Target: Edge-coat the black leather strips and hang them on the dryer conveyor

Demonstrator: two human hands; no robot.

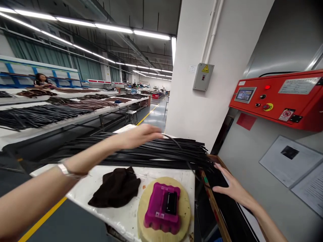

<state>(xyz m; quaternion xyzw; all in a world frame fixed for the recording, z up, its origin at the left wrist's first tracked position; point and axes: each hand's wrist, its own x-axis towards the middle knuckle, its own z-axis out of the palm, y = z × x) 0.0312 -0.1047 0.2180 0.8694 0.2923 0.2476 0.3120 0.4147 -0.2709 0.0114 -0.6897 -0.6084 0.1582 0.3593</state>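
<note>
My left hand (145, 136) is pinched on one end of a thin black strip (178, 144), above a long pile of black strips (161, 153) on the white table. The strip arcs down to the right, towards my right hand (233, 190). That hand is open, thumb and fingers apart, beside the pile's right end; whether its thumb touches the strip I cannot tell. In front of the pile lies a crumpled dark brown cloth (117, 188). Near it a magenta scalloped block (157, 201) with a shiny black piece (171, 202) rests on a round yellowish board (185, 208).
A wooden-edged trough (214, 208) with black material runs along the right side. Above it is a red control box (275, 97) on a machine, with papers (290, 161) below. A white pillar (194, 114) stands ahead. Strip-covered tables (93, 117) and a seated person (42, 81) are at left.
</note>
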